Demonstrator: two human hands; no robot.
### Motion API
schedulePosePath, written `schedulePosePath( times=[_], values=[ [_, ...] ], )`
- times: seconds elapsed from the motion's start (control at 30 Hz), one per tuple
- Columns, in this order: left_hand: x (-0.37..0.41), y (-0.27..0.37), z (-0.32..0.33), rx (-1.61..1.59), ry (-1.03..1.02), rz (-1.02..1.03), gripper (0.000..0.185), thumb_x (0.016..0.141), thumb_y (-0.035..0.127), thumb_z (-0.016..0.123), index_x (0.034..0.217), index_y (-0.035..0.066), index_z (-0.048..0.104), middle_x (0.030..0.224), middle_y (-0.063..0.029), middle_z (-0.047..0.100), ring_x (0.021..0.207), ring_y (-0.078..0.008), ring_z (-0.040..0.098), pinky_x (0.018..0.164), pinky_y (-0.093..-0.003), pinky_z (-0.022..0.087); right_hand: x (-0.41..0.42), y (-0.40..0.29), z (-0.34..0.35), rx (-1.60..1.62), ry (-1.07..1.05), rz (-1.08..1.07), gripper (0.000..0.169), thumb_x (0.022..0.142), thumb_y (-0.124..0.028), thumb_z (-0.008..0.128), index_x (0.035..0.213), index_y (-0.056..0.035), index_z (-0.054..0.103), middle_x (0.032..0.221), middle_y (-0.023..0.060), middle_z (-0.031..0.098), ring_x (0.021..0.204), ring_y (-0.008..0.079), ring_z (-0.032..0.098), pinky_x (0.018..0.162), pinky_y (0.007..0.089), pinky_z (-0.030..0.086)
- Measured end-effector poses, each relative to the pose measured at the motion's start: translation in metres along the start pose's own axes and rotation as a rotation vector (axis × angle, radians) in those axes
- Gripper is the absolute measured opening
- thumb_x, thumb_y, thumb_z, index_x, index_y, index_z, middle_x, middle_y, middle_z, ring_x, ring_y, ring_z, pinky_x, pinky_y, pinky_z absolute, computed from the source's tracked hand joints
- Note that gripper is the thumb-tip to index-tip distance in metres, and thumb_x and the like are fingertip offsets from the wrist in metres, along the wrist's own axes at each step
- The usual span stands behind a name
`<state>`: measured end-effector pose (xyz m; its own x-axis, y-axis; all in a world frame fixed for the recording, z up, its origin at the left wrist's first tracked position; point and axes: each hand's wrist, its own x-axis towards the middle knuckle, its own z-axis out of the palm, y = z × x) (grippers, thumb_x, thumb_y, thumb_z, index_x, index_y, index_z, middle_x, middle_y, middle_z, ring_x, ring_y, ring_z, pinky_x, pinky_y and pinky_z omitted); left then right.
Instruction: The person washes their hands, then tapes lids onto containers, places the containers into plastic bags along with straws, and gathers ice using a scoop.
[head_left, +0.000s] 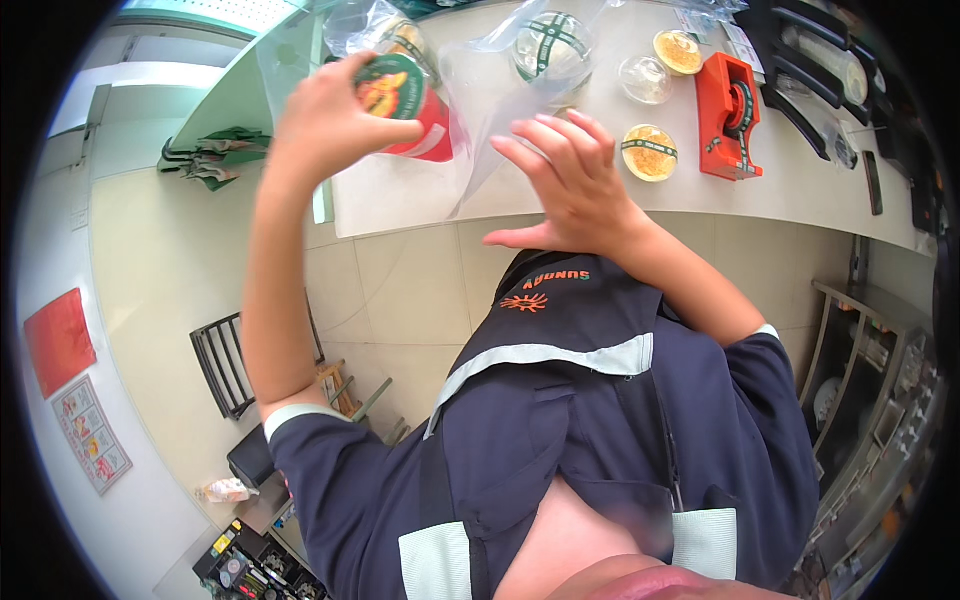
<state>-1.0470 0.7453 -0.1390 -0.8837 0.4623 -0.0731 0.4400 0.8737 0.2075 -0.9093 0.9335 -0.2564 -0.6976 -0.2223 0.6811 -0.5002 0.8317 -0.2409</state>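
Observation:
My left hand (322, 112) reaches over the left end of the white counter (390, 199). Its thumb and fingers grip a red tub (439, 127) with a printed green lid (409, 79). Beside the tub stands a clear plastic bag (487, 82), its thin film spreading towards my other hand. My right hand (577, 187) hovers at the counter's near edge with fingers apart and nothing visible in it. Whether its fingertips touch the film, I cannot tell. Beyond it is a clear round container (553, 46) crossed by green printed tape, partly behind plastic film.
Two small crumb-topped cups (649, 154), a clear cup or lid (645, 79) and an orange tape dispenser (709, 112) stand to the right. Black holders (810, 56) line the far right. Folded umbrellas (217, 154) hang left; a black rack (225, 360) stands on the floor.

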Motion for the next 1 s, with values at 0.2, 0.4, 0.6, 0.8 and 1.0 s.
schedulePosePath(
  times=[0.2,0.4,0.6,0.8,1.0],
  values=[
    [-0.027,0.015,-0.117,-0.239,0.102,0.012,0.080,0.052,0.031,0.076,0.122,-0.002,0.053,0.105,-0.0149,0.061,0.089,-0.0208,0.061,0.078,-0.0282,0.050,0.025,-0.010,0.021,-0.200,0.061,0.005,0.074,0.067,-0.073,0.054,0.115,-0.0168,0.055,0.121,0.0030,0.049,0.118,0.0186,0.038,0.102,0.0520,0.010],
    [-0.021,0.077,-0.143,-0.202,0.164,0.121,0.077,0.054,0.032,0.073,0.115,-0.011,0.054,0.097,-0.0183,0.061,0.081,-0.0190,0.057,0.069,-0.0261,0.046,0.044,0.001,0.022,-0.110,0.071,-0.036,0.068,0.066,-0.072,0.057,0.097,-0.0123,0.059,0.111,0.0026,0.052,0.116,0.0193,0.042,0.105,0.0535,0.003],
    [0.025,0.085,-0.149,-0.162,0.025,-0.012,0.074,0.052,0.041,0.074,0.107,-0.008,0.060,0.092,-0.0161,0.061,0.080,-0.0191,0.057,0.063,-0.0240,0.043,0.042,0.005,0.014,-0.058,-0.004,-0.076,0.065,0.067,-0.072,0.055,0.079,-0.0083,0.058,0.098,0.0036,0.054,0.097,0.0176,0.050,0.102,0.0535,0.009],
    [0.051,0.068,-0.133,-0.259,0.068,0.058,0.071,0.051,0.039,0.075,0.103,-0.007,0.061,0.093,-0.0146,0.061,0.083,-0.0190,0.058,0.065,-0.0253,0.046,0.040,-0.002,0.014,0.041,-0.125,-0.153,0.061,0.068,-0.061,0.063,0.101,-0.0103,0.057,0.118,0.0076,0.053,0.092,0.0166,0.050,0.102,0.0444,0.017],
    [0.056,0.073,-0.116,-0.359,-0.149,0.102,0.063,0.055,0.027,0.076,0.104,-0.008,0.057,0.081,-0.0061,0.059,0.069,-0.0133,0.056,0.056,-0.0235,0.043,0.044,0.000,0.024,-0.053,-0.347,-0.319,0.051,0.077,-0.020,0.062,0.125,-0.0125,0.049,0.136,0.0111,0.043,0.074,0.0143,0.054,0.084,0.0306,0.035]
  ],
)
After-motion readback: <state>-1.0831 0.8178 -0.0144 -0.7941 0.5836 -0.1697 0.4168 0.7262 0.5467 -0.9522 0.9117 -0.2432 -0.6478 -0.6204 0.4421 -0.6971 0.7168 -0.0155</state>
